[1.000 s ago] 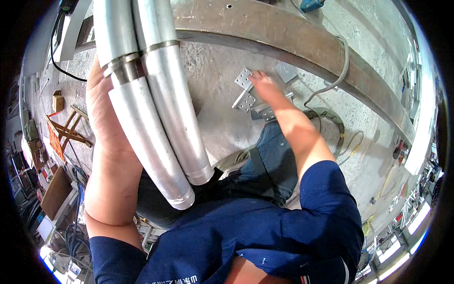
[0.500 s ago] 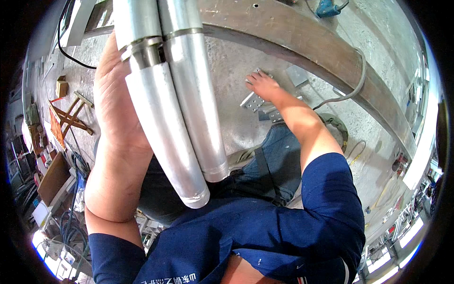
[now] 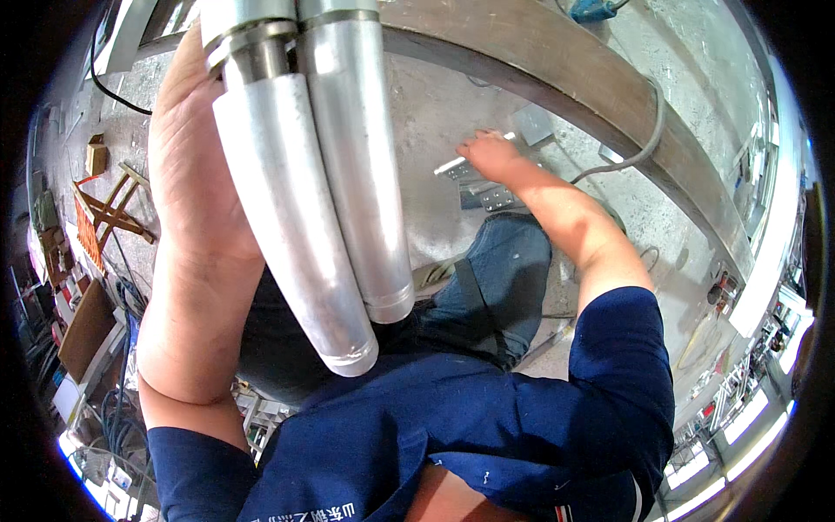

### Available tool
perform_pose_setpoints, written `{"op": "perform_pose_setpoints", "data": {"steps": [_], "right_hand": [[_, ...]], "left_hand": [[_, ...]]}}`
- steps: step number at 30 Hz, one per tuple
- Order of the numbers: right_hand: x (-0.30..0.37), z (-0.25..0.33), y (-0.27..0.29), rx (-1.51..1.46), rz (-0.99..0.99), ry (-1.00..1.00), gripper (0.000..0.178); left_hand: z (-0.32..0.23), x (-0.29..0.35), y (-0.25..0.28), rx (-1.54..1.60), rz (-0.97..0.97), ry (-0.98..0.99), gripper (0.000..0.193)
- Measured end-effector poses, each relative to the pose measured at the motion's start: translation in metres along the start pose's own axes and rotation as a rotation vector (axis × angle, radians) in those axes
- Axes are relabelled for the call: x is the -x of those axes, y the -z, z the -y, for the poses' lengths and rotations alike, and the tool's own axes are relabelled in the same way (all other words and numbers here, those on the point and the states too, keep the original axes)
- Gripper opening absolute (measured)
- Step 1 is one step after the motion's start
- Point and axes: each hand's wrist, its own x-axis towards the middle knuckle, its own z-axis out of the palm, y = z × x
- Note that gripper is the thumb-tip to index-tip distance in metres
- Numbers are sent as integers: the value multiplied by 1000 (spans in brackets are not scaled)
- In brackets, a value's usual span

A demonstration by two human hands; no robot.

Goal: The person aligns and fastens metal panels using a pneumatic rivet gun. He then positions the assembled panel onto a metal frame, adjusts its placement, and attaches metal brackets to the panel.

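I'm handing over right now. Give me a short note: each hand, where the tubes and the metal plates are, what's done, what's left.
Left hand: holds two metal tubes side by side, raised close to the camera.
Right hand: reached down to the concrete floor, fingers on a perforated metal plate; more plates lie beside it.
Done: tubes in hand.
Left: the plate is not clearly lifted off the floor.

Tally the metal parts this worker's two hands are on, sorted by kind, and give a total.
Silver metal tubes, held upright against the left hand: 2
Flat perforated metal plates, under the right hand on the concrete floor: at least 2, partly hidden
Total: at least 4
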Motion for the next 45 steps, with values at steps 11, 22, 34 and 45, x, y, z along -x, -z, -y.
{"op": "perform_pose_setpoints", "data": {"steps": [11,22,34,45], "right_hand": [[56,-39,-13,-419,392,-316,27],[84,-11,-27,-247,259,-271,55],[76,-11,-57,-182,241,-347,59],[102,10,-61,-234,62,-609,44]], "left_hand": [[1,2,-2,73,-138,3,44],[-2,6,9,97,-170,21,47],[-6,12,11,-326,-388,5,41],[0,-11,-34,58,-347,5,46]]}}
